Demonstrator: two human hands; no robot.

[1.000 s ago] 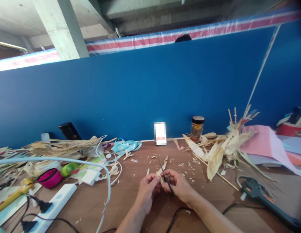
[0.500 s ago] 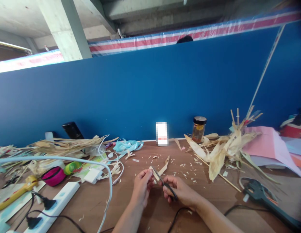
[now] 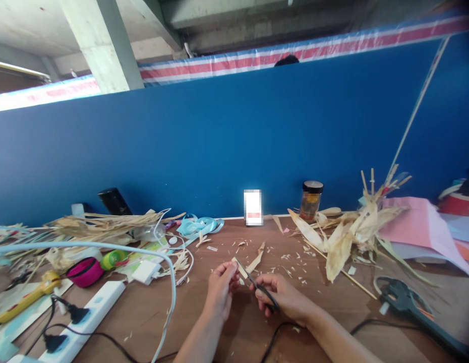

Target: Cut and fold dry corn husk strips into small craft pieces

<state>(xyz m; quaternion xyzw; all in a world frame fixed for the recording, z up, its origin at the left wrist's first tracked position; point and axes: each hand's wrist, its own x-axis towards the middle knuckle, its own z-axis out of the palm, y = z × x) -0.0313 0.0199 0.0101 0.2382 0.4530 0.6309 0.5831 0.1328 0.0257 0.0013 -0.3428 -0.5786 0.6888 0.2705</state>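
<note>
My left hand pinches a small pale strip of dried husk between thumb and fingers. My right hand is wrapped round the handles of dark scissors. Their blades point up and left and lie along the strip, close to my left fingertips; whether they are parted I cannot tell. Just behind the blades a longer piece of tan husk rests on the brown table. Small pale clippings are scattered to the right of it.
Dried husks, a lidded jar and a black glue gun lie to the right. On the left are a white power strip, a yellow glue gun, a pink pouch and a looping white cable. A blue partition stands behind.
Both hands keep nearly the same place and the same holds. The scissor handles have shifted very slightly right and down. The view has moved a little.
</note>
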